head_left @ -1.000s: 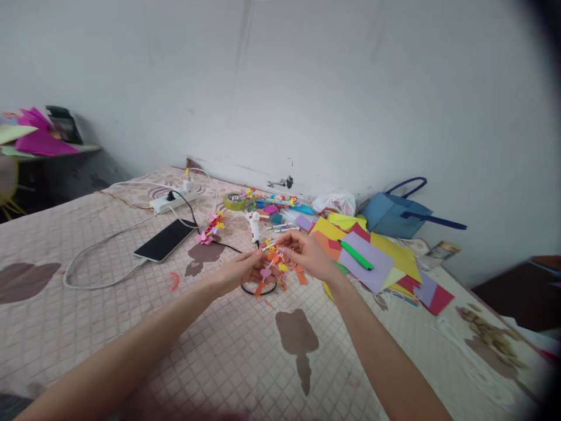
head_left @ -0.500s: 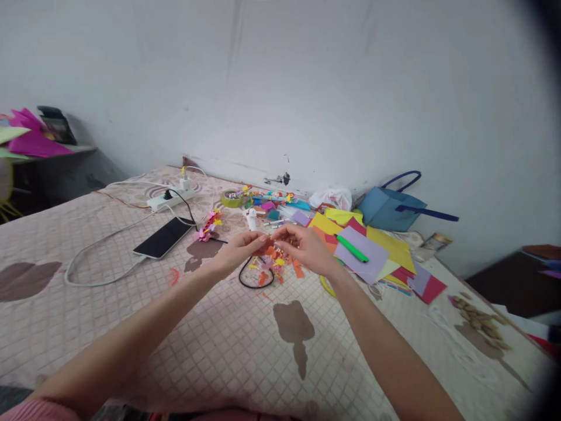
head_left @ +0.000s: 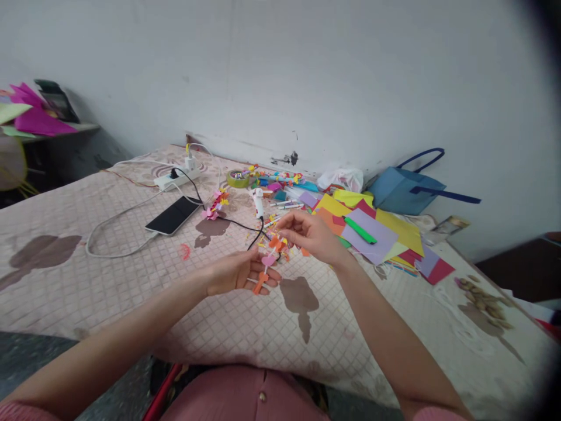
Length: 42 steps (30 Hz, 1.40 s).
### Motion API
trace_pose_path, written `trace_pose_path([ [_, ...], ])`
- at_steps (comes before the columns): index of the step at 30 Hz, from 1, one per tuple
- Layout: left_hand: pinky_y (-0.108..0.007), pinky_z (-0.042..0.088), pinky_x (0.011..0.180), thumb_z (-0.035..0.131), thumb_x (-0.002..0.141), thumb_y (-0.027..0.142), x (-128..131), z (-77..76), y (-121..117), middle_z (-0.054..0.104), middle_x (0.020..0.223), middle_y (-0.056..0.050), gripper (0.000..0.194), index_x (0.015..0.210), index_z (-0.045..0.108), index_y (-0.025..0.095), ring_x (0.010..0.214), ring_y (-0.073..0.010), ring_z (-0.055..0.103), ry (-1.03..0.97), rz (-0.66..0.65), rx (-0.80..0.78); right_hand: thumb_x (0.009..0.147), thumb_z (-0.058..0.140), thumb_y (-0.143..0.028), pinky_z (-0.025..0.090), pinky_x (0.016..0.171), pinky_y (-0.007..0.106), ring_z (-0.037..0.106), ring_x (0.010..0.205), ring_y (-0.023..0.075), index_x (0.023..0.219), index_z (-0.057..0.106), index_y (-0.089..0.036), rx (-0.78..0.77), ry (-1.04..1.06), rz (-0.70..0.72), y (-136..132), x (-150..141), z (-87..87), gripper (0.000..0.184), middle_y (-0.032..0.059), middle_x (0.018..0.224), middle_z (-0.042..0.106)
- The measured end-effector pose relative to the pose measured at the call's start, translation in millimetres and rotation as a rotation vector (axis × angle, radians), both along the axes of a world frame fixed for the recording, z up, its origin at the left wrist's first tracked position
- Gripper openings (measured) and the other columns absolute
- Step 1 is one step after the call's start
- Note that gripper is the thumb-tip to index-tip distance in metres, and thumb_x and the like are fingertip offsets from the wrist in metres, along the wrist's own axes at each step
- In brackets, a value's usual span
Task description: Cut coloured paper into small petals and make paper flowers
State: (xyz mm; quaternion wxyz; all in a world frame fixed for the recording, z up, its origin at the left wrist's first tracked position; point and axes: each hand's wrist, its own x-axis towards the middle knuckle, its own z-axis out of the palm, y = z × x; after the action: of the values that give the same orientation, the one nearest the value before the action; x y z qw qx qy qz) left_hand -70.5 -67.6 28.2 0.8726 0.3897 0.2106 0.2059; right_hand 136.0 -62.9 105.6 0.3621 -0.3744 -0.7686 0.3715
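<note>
By the right hand [head_left: 310, 235], the upper end of a paper-cutout strand [head_left: 268, 261] appears pinched between thumb and forefinger. The left hand [head_left: 236, 272] is held palm-up, fingers extended beneath the lower end; contact there cannot be confirmed. The strand's long axis is slanted leftward and wearer-ward from the right fingertips. Beyond both hands, a white glue gun [head_left: 258, 203] is seen.

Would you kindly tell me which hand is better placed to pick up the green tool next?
Probably the right hand, being nearer the green tool; it seems to pinch the paper strip, but the left hand lies open behind the strip's lower part.
</note>
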Motion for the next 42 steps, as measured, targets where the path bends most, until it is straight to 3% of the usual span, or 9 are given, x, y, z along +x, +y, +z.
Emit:
trace_pose_path([
  [6,-0.036,0.048,0.085,0.064,0.082,0.026,-18,-9.2,-29,0.068,0.107,-0.016,0.026,0.103,0.06,0.013,0.089,-0.0202,0.067,0.113,0.015,0.113,0.082,0.061,-0.026,0.046,0.05,0.021,0.055,0.057,0.009,0.089,0.059,-0.019,-0.082,0.057,0.026,-7,-10,-11.1,0.011,-0.0005,0.076,0.059],
  [10,-0.036,0.049,0.086,0.065,0.08,0.03,-36,-16.5,-46,0.067,0.111,-0.013,0.029,0.105,0.06,0.016,0.096,-0.0209,0.065,0.257,0.086,0.188,0.082,0.059,-0.026,0.046,0.052,0.021,0.056,0.056,0.0089,0.089,0.058,-0.018,-0.105,0.038,0.085,5,-24,-30.6,0.011,-0.0006,0.076,0.06],
  [12,-0.036,0.05,0.083,0.066,0.078,0.032,-52,-17.7,-49,0.067,0.11,-0.012,0.04,0.115,0.057,0.019,0.1,-0.0232,0.063,0.421,0.137,0.383,0.083,0.057,-0.026,0.046,0.052,0.021,0.057,0.056,0.0087,0.089,0.057,-0.018,-0.073,-0.015,0.106,18,-33,-41.2,0.01,-0.0003,0.078,0.061],
  [16,-0.035,0.051,0.075,0.059,0.08,0.039,-94,-15.4,-48,0.065,0.114,-0.012,0.037,0.112,0.06,0.019,0.091,-0.0247,0.065,0.903,0.446,0.827,0.082,0.054,-0.021,0.046,0.056,0.022,0.057,0.059,0.0097,0.087,0.057,-0.018,0.029,-0.132,0.107,60,-58,-59.2,0.006,-0.0001,0.079,0.063],
  [23,-0.033,0.051,0.067,0.053,0.082,0.043,-138,-16.1,-32,0.07,0.095,-0.009,0.035,0.105,0.062,0.018,0.078,-0.0228,0.065,1.144,0.576,1.051,0.074,0.056,-0.01,0.044,0.07,0.027,0.056,0.069,0.0132,0.078,0.06,-0.017,0.181,-0.183,-0.071,126,-74,-70.9,0.008,0.0027,0.086,0.06],
  [26,-0.031,0.05,0.066,0.053,0.082,0.037,-138,-17.4,-24,0.068,0.087,-0.007,0.029,0.102,0.062,0.019,0.074,-0.0206,0.063,1.163,0.627,1.163,0.08,0.051,-0.015,0.044,0.067,0.027,0.056,0.07,0.0139,0.084,0.06,-0.017,0.216,-0.156,-0.169,119,-58,-72.5,0.01,0.0045,0.092,0.059],
  [30,-0.028,0.047,0.065,0.051,0.082,0.031,-134,-10.4,-15,0.065,0.084,-0.006,0.019,0.091,0.063,0.019,0.07,-0.0173,0.059,1.172,0.735,1.274,0.085,0.048,-0.023,0.044,0.061,0.026,0.056,0.063,0.0137,0.089,0.061,-0.019,0.2,-0.124,-0.226,83,-29,-80.1,0.014,0.0028,0.085,0.061],
  [37,-0.025,0.036,0.054,0.053,0.082,0.044,-120,10.2,1,0.055,0.06,-0.001,0.029,0.069,0.06,0.019,0.056,-0.0142,0.049,1.332,0.792,1.314,0.086,0.047,-0.033,0.044,0.048,0.025,0.051,0.049,0.0119,0.093,0.06,-0.02,0.107,-0.025,-0.307,35,8,-110.1,0.019,0.0014,0.073,0.062],
  [42,-0.027,0.041,0.066,0.055,0.081,0.033,-86,-5.5,40,0.061,0.097,-0.007,0.024,0.099,0.062,0.019,0.076,-0.0174,0.058,1.147,0.579,1.4,0.087,0.047,-0.037,0.044,0.045,0.024,0.05,0.046,0.0111,0.096,0.058,-0.02,0.076,0.071,-0.379,25,20,-122.2,0.022,-0.0001,0.069,0.06],
])
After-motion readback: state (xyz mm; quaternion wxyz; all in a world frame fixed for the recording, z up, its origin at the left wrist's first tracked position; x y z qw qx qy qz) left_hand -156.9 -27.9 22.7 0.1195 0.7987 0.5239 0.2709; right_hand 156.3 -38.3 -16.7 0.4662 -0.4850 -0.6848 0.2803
